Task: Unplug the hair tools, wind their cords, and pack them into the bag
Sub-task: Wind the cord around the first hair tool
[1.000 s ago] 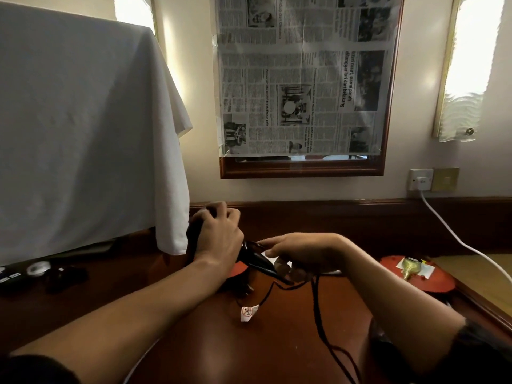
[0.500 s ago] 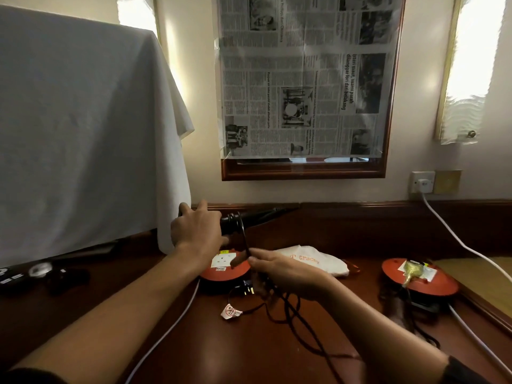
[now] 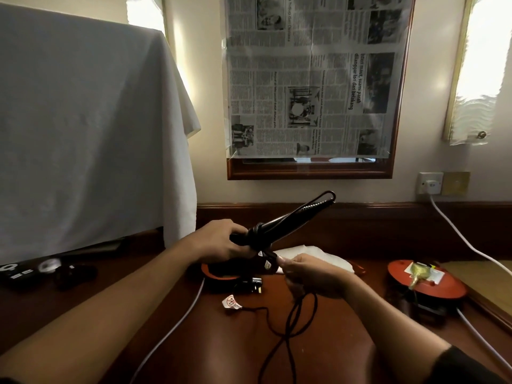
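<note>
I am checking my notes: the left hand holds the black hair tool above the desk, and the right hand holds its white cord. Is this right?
Only the colour is wrong. The head view shows the right hand holding a black cord, while the left hand holds the black hair tool.

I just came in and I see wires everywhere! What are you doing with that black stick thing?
A person is winding up a hair curling iron's cord. The left hand grips the curling iron by its handle, barrel pointing up and to the right. A few loops of black cord already sit around the handle, and the right hand pinches the cord just below. The plug lies loose on the wooden desk, so it looks unplugged. A white bag lies behind the hands.
</note>
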The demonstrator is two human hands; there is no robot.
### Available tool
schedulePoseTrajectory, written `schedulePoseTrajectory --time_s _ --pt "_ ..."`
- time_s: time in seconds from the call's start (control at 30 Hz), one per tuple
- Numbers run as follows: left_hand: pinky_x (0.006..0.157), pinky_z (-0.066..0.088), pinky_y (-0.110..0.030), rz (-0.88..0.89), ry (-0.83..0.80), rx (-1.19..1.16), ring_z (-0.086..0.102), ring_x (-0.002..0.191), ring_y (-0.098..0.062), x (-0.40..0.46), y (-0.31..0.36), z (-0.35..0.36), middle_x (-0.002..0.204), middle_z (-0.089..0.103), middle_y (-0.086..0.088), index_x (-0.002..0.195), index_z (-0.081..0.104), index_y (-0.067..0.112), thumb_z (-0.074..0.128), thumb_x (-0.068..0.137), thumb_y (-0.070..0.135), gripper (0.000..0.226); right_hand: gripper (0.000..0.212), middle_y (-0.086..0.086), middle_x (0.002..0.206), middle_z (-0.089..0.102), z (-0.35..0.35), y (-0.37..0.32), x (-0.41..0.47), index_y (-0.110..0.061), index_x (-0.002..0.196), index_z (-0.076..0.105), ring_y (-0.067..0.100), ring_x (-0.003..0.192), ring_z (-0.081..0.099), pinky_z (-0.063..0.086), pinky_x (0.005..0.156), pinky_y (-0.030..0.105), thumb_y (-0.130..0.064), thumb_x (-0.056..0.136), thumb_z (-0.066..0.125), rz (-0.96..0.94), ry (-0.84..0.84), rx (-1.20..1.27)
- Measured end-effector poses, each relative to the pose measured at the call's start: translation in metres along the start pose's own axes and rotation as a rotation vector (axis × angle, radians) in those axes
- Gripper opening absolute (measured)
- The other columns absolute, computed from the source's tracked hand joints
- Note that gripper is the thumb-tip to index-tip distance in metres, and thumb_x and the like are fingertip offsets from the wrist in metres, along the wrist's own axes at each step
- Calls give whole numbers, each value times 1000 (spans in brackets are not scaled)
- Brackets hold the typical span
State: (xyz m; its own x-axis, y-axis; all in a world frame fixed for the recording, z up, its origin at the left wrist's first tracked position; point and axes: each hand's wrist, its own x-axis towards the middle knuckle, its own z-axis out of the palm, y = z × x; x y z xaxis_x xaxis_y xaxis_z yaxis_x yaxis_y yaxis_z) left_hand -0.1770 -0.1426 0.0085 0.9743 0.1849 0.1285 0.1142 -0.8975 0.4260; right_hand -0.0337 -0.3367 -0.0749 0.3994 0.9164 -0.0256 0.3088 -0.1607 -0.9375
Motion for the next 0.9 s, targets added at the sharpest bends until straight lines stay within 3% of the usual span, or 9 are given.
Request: schedulePoseTrajectory --time_s 0.1,0.2,0.3,0.33,0.4,0.47,0.57,0.7,0.9 --pt "78 41 -16 46 -100 -49 55 95 0 -4 5 0 99 54 24 108 66 42 70 87 44 21 52 5 55 47 -13 -2 -3 -16 58 53 15 51 46 47 64 30 -55 93 57 2 -2 -29" --pt "93 45 -26 77 -174 -21 54 105 -6 -7 8 -4 109 54 16 104 64 45 71 87 42 18 40 0 59 33 -25 -4 -6 -21 62 54 12 52 28 29 55 26 -37 98 58 2 -7 16" --pt "98 46 -34 87 -169 151 53 107 -11 -4 7 -5 113 52 11 114 67 39 74 84 42 31 19 -4 58 36 -41 -9 -6 -10 79 51 7 49 29 25 51 22 -14 96 56 31 4 -1" --pt "98 46 -35 92 -158 221 51 107 -13 -3 7 -5 115 51 12 117 66 39 75 82 43 36 14 -4 56 40 -44 -15 -6 -8 81 56 6 47 33 26 49 21 -14 94 58 31 3 -87" --pt "95 46 -39 95 -142 387 43 107 -16 -3 11 -4 118 48 14 121 62 43 73 81 48 42 25 -3 56 46 -46 -27 -7 -9 83 69 5 47 39 31 48 19 -30 96 62 47 8 -272" --pt "88 46 -39 101 -134 549 33 102 -15 -5 19 0 120 44 14 126 58 46 71 82 48 45 33 0 58 41 -47 -33 -7 -11 81 70 7 48 35 29 47 19 -37 97 59 69 -27 -262" --pt "77 42 -36 136 -109 796 30 104 -20 -6 31 10 124 42 9 130 54 44 69 85 44 47 29 -1 59 32 -49 -37 -11 -5 88 66 9 49 28 24 46 21 -32 99 58 143 -102 -207" --pt "83 49 -48 137 -4 1017 34 121 -34 -6 37 21 129 41 1 129 56 38 69 85 40 46 23 -2 62 31 -46 -49 -13 -7 95 66 9 52 23 17 47 23 -23 101 51 242 -164 -208" --pt "84 48 -57 6 197 1206 31 124 -48 -7 50 42 136 37 -15 124 61 16 58 93 23 32 26 -2 59 45 -29 -64 -8 2 106 65 8 46 33 26 43 20 -12 100 44 233 -52 -179"
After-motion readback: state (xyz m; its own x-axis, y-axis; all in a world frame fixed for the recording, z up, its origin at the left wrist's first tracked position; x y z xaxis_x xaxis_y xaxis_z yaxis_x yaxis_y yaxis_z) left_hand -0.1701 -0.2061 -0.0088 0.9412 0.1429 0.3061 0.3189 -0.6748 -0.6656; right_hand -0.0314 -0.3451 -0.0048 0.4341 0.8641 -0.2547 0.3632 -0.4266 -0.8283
